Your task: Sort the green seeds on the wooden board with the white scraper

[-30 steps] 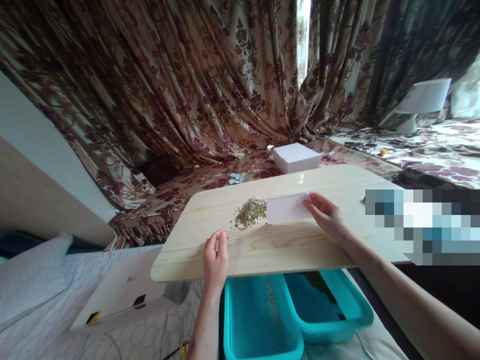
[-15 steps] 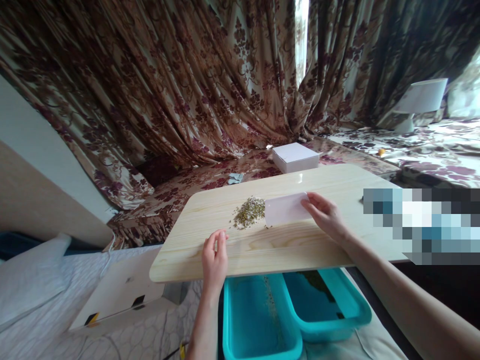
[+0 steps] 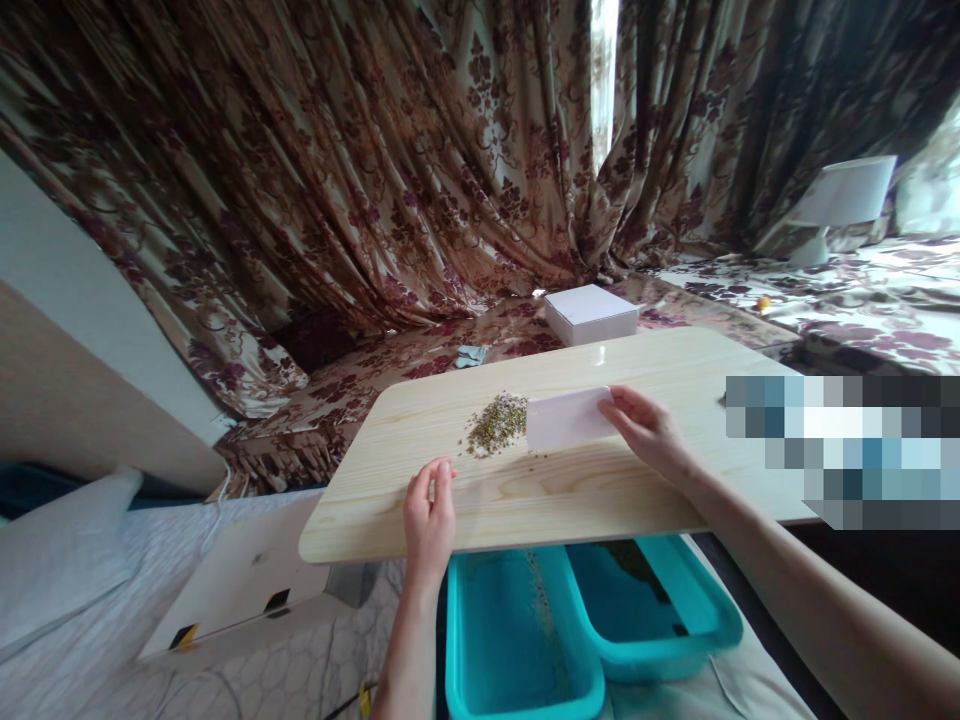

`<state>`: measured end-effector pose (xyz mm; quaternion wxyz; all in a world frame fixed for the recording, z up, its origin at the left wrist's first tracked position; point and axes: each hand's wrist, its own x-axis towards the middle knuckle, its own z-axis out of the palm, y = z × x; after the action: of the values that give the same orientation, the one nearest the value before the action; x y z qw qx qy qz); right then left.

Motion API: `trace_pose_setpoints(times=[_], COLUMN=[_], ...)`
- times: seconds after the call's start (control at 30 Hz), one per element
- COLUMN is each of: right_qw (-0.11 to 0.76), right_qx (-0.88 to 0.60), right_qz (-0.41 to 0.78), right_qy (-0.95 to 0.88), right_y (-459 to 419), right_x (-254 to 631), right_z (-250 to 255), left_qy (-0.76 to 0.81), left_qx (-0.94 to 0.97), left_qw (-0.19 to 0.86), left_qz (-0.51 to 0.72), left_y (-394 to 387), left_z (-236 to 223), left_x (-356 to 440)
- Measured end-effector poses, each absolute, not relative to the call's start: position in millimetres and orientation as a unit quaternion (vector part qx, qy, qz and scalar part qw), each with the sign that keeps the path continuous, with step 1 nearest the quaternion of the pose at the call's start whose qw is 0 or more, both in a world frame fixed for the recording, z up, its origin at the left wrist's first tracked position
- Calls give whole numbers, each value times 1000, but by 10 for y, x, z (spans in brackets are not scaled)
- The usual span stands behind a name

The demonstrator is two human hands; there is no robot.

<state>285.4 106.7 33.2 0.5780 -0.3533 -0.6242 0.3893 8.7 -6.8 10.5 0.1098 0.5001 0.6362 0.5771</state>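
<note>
A thin white rectangular card (image 3: 570, 419) is pinched at its right end by my right hand (image 3: 646, 428). Its left edge meets a loose pile of small mixed green and whitish grains (image 3: 496, 424) on the pale wooden table (image 3: 600, 500). A few stray grains lie just below the card. My left hand (image 3: 430, 510) rests at the table's near edge, below and left of the pile, its fingers loosely bent and slightly apart with nothing visible in them.
Two turquoise tubs (image 3: 525, 650) stand below the table's near edge; some grains lie in the left one, dark green matter in the right. A white box (image 3: 591, 315) and a light blue cloth (image 3: 471, 356) sit behind the table. A large flat carton (image 3: 232, 580) lies at left.
My right hand has shifted the card slightly left against the pile. The left hand has stayed where it was.
</note>
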Motion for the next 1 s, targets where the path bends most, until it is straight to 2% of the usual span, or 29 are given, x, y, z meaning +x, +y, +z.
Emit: trace_pose_setpoints(times=[0.3,0.47,1.0], right_qw=[571,598,583], right_qx=[-353,-354,-359], right_qz=[396,377,387], right_qy=[-627,-613,-618], right_y=[1078,1119,1061], right_x=[2882,2855,2820], right_z=[319,295,348], left_qy=[632,632,631], left_qx=[502,500,505], left_qw=[110,111,105], left_qz=[581,581,580], left_y=[-75,-76,-77], left_z=[112,117,112], left_x=[95,97,93])
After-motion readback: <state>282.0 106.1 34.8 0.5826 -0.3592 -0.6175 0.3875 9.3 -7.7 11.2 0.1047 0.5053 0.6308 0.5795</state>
